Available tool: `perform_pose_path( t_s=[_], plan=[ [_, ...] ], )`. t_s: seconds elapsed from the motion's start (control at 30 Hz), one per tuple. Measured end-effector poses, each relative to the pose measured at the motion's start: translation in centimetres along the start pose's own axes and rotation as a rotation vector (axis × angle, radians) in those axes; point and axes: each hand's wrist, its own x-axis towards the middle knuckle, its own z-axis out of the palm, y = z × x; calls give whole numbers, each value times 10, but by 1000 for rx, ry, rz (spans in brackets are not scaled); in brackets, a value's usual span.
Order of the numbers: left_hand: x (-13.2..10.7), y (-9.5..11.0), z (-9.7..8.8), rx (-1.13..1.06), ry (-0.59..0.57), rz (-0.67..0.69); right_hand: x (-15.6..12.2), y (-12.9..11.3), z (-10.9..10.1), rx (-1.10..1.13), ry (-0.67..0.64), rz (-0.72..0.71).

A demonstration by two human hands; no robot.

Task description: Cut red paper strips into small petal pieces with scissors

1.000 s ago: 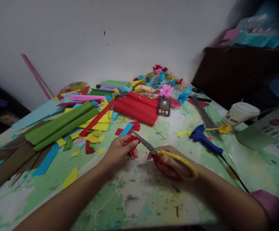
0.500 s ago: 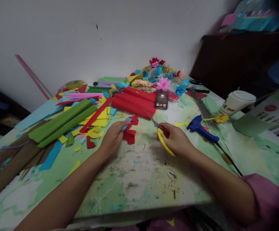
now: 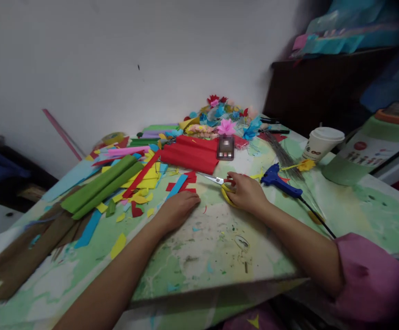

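Note:
My left hand (image 3: pixel 178 210) lies palm down on the table (image 3: pixel 202 247), fingers stretched toward the right and nothing visible in them. Just beyond its fingertips lie cut red paper pieces (image 3: pixel 185 182) and a blue strip (image 3: pixel 176 185). My right hand (image 3: pixel 246 193) is closed round the yellow handles of the scissors (image 3: pixel 220 182). The scissors rest on the table with the blades pointing left toward the red pieces.
A blue glue gun (image 3: pixel 278 180) with its cord lies right of my right hand. Behind are a lidded paper cup (image 3: pixel 323 142), a wire bundle (image 3: pixel 282 155), folded red crepe paper (image 3: pixel 192 154), a phone (image 3: pixel 225 148), paper flowers (image 3: pixel 227 124) and green rolls (image 3: pixel 103 185). Scraps litter the left.
The red piece has left my left hand, which now rests flat on the table. My right hand has lowered the scissors onto the table, farther from me.

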Motion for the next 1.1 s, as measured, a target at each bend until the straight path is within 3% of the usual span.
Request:
perform_pose_path(
  t_s=[0.1,0.23,0.53,0.8,0.9,1.0,1.1],
  plan=[
    [1,-11,0,16,89,-95,0,1,2,13,-1,-11],
    [-3,-28,-7,77,210,-330,2,3,2,22,1,-34],
    [-13,-49,-19,126,117,-549,5,7,3,29,-48,-43],
    [-16,-49,-23,264,218,-673,3,6,2,78,-30,-62],
    [-26,-57,-43,362,277,-733,3,8,6,98,-7,-51],
    [-50,-75,-75,511,283,-795,2,9,11,116,-4,-60],
    [-75,-95,-105,702,255,-987,1,9,12,124,-29,-86]
  ],
)
